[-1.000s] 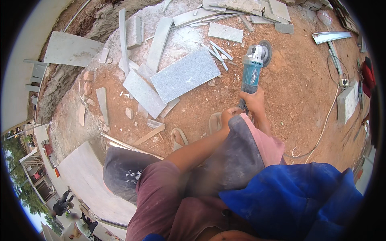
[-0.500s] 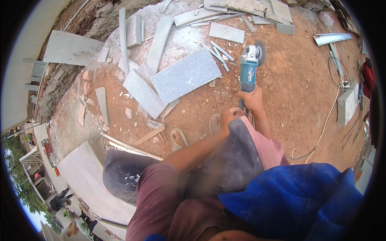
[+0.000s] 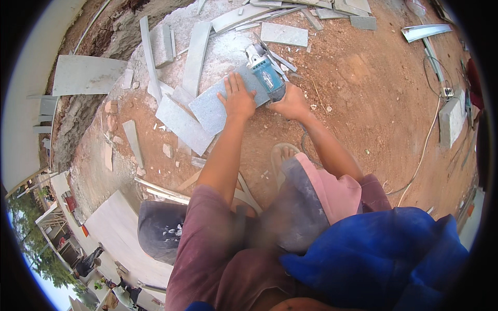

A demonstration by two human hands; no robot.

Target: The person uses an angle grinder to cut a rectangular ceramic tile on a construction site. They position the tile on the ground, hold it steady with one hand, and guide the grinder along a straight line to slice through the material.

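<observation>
A teal and grey angle grinder (image 3: 267, 74) is gripped at its rear by my right hand (image 3: 291, 103). Its head lies over the far right part of a blue-grey stone slab (image 3: 207, 110); whether the disc touches the stone cannot be told. My left hand (image 3: 238, 97) rests flat on that slab, fingers spread, just left of the grinder. Partly under this slab is a second pale slab (image 3: 179, 124), to its left. Thin stone strips (image 3: 282, 61) lie beside the grinder's head.
Loose stone slabs (image 3: 284, 34) and offcuts lie along the far side. A pale cable (image 3: 423, 155) runs over the dirt at right, near a stone block (image 3: 452, 120). My sandalled foot (image 3: 282, 155) stands close to the slab. Other people (image 3: 88, 262) are at the far lower left.
My right hand has carried the grinder leftward, from over bare dirt to the slab. My left hand has left the grinder's rear and moved forward onto the stone.
</observation>
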